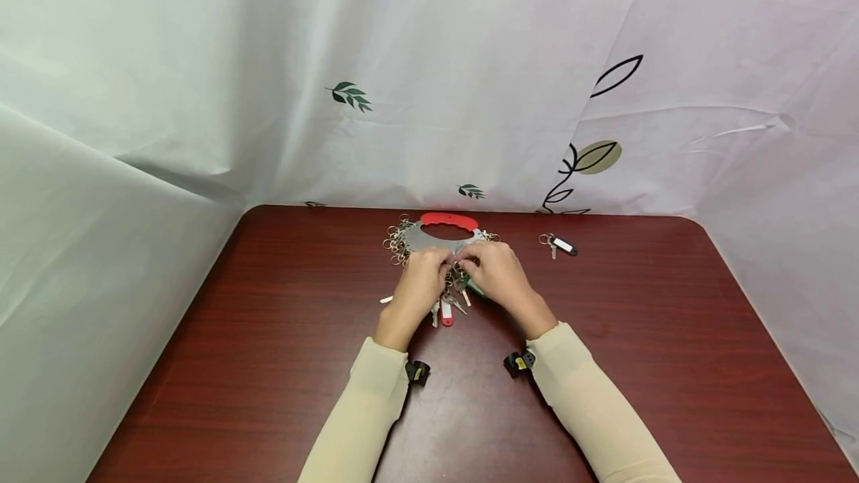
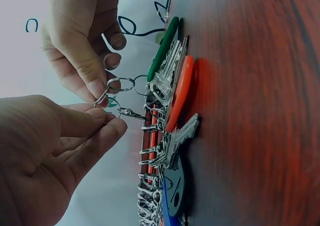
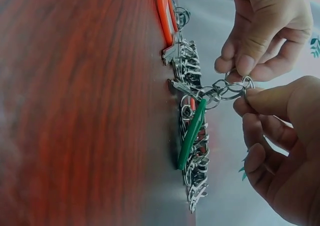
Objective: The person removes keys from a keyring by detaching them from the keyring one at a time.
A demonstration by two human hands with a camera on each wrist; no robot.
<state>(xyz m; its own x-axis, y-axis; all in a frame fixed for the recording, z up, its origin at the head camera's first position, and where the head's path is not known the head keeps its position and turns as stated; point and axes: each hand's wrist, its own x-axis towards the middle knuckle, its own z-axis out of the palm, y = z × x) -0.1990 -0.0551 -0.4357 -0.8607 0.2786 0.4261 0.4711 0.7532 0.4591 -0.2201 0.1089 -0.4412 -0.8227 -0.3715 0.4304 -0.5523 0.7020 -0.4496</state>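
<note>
On the table, a silver key holder plate (image 1: 419, 238) with a red handle (image 1: 449, 220) carries several clasps and rings (image 1: 397, 243) around its rim. Over its near edge, my left hand (image 1: 424, 274) and right hand (image 1: 498, 268) meet fingertip to fingertip. In the wrist views, thumb and fingers of each hand pinch linked metal rings (image 2: 121, 84) (image 3: 231, 90). From these rings hangs a green key tag (image 3: 192, 135) with keys. Close by are a red key tag (image 1: 447, 311) and loose-hanging keys (image 1: 456, 302). Fingers partly hide the exact join of the rings.
A black key tag (image 1: 564, 246) with a key and ring lies to the right on the table (image 1: 637, 334). A white-labelled piece (image 1: 385, 300) shows left of my left wrist. A blue tag (image 2: 170, 201) hangs among the clasps. White curtain (image 1: 429, 80) stands behind.
</note>
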